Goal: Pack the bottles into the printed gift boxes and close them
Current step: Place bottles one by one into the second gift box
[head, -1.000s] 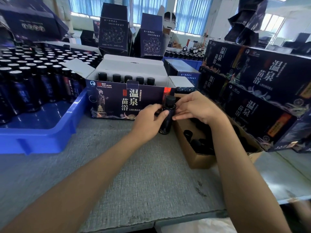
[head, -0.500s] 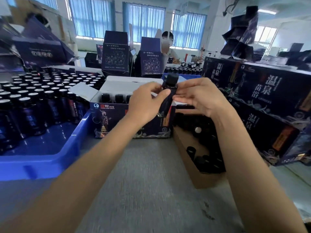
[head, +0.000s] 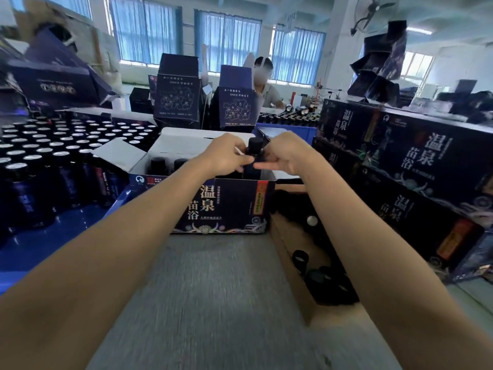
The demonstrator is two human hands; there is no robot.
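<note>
Bottle [head: 254, 156]: over open gift box [head: 224, 204], right end | left hand [head: 226, 158], right hand [head: 289, 154]: both pinching it | packed: several bottles | left: insert, fill, close flaps | closed boxes [head: 416, 166]: stacked right

Front: a strip of grey table [head: 213, 303] runs between the forearms up to the gift box [head: 224, 206].
Left: blue tray [head: 53, 252] of capped bottles [head: 53, 161], just beside the box.
Right: cardboard carton [head: 290, 273] just beside it; stacked printed boxes [head: 416, 182] wall off that side.
Box mouth: flaps folded out; left hand [head: 226, 158], right hand [head: 288, 156] and their bottle [head: 253, 156] occupy the right end.
</note>
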